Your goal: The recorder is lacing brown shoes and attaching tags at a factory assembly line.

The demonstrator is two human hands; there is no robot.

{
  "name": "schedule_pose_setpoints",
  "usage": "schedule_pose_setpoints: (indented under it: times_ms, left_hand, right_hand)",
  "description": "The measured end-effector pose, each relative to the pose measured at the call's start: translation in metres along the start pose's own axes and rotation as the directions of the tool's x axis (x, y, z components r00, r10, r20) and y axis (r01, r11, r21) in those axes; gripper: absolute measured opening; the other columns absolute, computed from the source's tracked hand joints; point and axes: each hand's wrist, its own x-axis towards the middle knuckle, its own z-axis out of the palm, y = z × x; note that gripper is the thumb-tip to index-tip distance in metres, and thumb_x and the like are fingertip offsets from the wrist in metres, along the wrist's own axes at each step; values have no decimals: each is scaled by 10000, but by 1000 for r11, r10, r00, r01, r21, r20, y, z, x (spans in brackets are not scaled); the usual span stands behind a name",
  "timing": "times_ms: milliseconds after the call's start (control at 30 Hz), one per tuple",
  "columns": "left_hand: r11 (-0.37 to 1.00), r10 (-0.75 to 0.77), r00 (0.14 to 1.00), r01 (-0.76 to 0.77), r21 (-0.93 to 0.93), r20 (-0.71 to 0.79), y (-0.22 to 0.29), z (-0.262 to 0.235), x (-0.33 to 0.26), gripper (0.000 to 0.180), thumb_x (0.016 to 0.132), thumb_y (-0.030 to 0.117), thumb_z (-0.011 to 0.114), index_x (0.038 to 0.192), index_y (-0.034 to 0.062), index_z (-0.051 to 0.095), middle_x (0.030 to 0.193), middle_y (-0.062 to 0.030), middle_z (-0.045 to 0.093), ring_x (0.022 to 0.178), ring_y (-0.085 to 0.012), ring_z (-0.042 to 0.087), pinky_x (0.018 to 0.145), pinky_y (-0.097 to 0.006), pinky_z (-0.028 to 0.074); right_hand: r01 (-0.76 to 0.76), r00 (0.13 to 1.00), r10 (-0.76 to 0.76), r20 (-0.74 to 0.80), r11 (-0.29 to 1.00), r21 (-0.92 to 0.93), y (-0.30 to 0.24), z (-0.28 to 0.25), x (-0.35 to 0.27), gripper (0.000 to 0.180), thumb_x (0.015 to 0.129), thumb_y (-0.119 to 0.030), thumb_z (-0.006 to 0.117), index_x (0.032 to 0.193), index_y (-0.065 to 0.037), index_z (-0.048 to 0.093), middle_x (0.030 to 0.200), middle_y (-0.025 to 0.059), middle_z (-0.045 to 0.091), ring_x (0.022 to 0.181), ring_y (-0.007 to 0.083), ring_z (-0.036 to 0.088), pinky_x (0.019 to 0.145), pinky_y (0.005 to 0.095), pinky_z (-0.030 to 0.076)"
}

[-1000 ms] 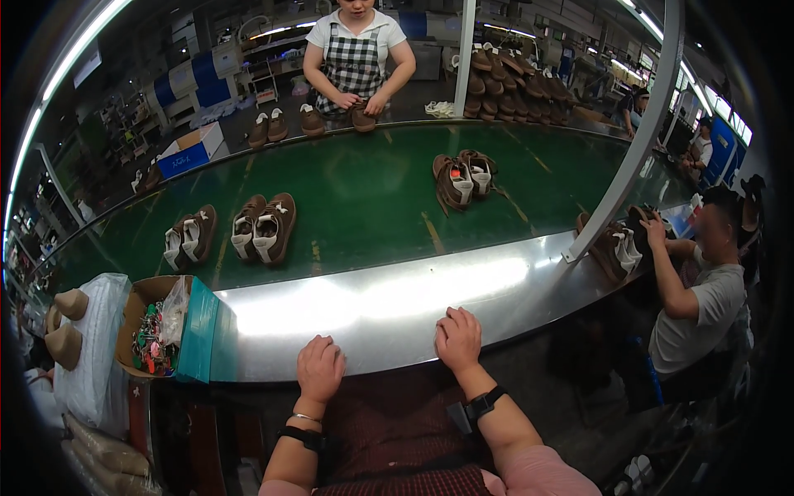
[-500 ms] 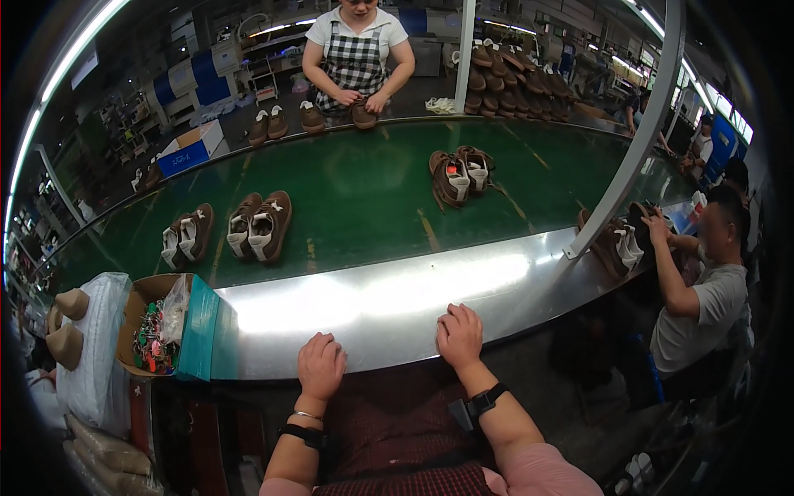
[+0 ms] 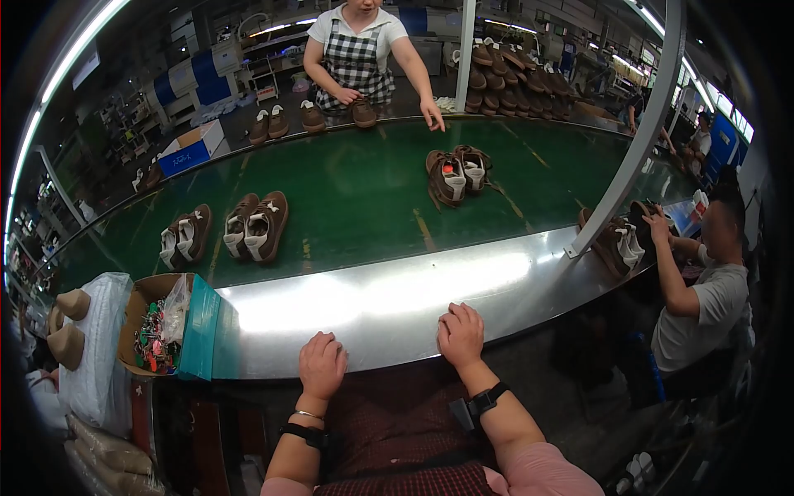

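Note:
My left hand (image 3: 322,364) rests palm down on the near edge of the shiny metal ledge (image 3: 389,326), fingers loosely bent and holding nothing. Farther right, my right hand (image 3: 461,335) lies on the same ledge, also holding nothing, its fingers slightly apart. Beyond the ledge runs a green conveyor belt (image 3: 347,198). On it stand brown and white shoes: one pair (image 3: 256,227) ahead to the left, another pair (image 3: 186,237) farther left, and a loosely laced pair (image 3: 457,175) toward the far right with something orange-red inside. Neither hand touches a shoe.
Left of my left hand stands an open box (image 3: 165,326) of small colourful pieces. A metal post (image 3: 633,149) rises at the right, near more shoes (image 3: 616,248) and a seated person (image 3: 699,306). Across the belt stands a person in a checked apron (image 3: 356,62).
The shoes on the belt have shifted slightly left. The person across has taken one hand off a shoe and stretched it out over the belt's far edge. My hands stay in place.

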Motion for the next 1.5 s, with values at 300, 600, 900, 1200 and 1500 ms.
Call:
schedule_pose_setpoints:
  times_ms: [300, 600, 900, 1200, 1500]
  left_hand:
    - [1000, 2, 1000, -2, 7, -2, 1, 1, 0, 165, 757, 167, 661, 889, 81, 614, 1054, -87, 602, 1070, -313, 547, 906, -431, 405]
    - [1000, -6, 1000, 6, -5, -4, 4, 2, 1, 155, 760, 156, 650, 892, 82, 617, 1058, -76, 604, 1075, -303, 546, 918, -422, 399]
    - [1000, -9, 1000, 9, 4, -8, 8, 5, 3, 156, 759, 149, 650, 896, 82, 616, 1056, -78, 605, 1069, -303, 552, 916, -421, 398]
    - [1000, -5, 1000, 5, 5, -8, 11, 6, 6, 154, 760, 145, 648, 895, 80, 616, 1055, -80, 605, 1068, -303, 553, 915, -420, 396]
    - [1000, -6, 1000, 6, 5, -1, 11, 5, 5, 153, 761, 156, 643, 891, 79, 620, 1050, -81, 607, 1067, -301, 553, 914, -421, 397]
  right_hand:
    - [14, 1000, -15, -23, 1000, -8, 1, 1, 0, 140, 719, -128, 640, 855, -95, 630, 1098, 105, 586, 1084, 346, 509, 960, 495, 364]
    - [16, 999, -16, -30, 1000, -10, 4, 0, 0, 140, 715, -127, 642, 851, -94, 633, 1100, 104, 586, 1088, 344, 508, 965, 491, 362]
    - [17, 999, -17, -30, 1000, -6, 6, -2, 3, 138, 720, -132, 644, 851, -93, 628, 1097, 106, 588, 1081, 347, 516, 962, 492, 368]
    - [14, 999, -14, -32, 1000, -2, 11, -3, 3, 127, 734, -131, 637, 855, -96, 621, 1090, 103, 587, 1082, 345, 514, 956, 492, 369]
    - [9, 1000, -9, -24, 1000, 2, 11, -2, 2, 121, 734, -131, 636, 851, -100, 623, 1096, 102, 588, 1089, 346, 513, 960, 494, 366]
